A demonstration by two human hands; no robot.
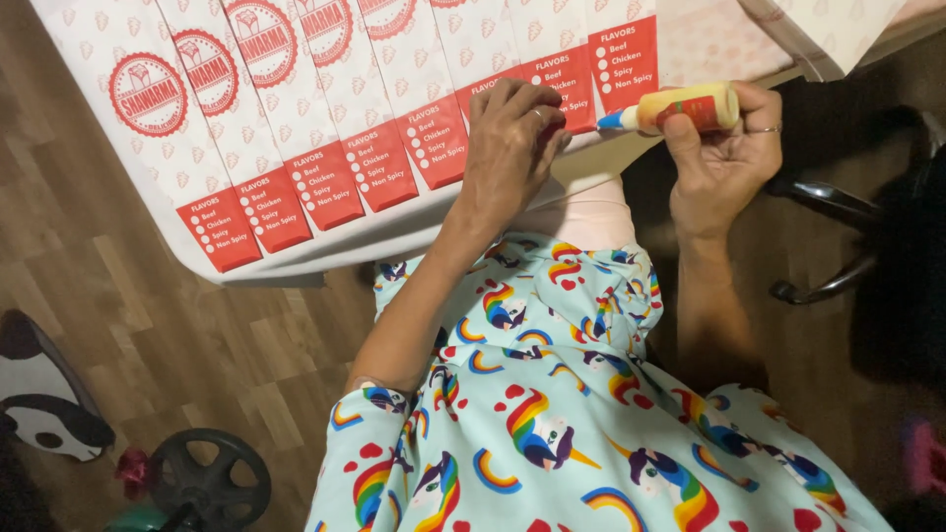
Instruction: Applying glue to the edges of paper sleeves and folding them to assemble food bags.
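My right hand (727,153) grips a yellow glue bottle (680,108) with a red label and a blue tip, held sideways with the tip pointing left at the edge of the paper. My left hand (512,138) presses flat on a row of overlapping white paper sleeves (325,128) with red printed panels and round red stamps. The sleeves lie fanned across a white table (394,236), their red ends near the front edge. The glue tip sits close to the fingertips of my left hand.
A pastel garment with rainbow and unicorn print (552,414) covers my lap. A black chair frame (838,236) stands at the right. On the wood floor at the lower left lie a black weight plate (209,480) and a black-and-white panda-shaped object (44,404).
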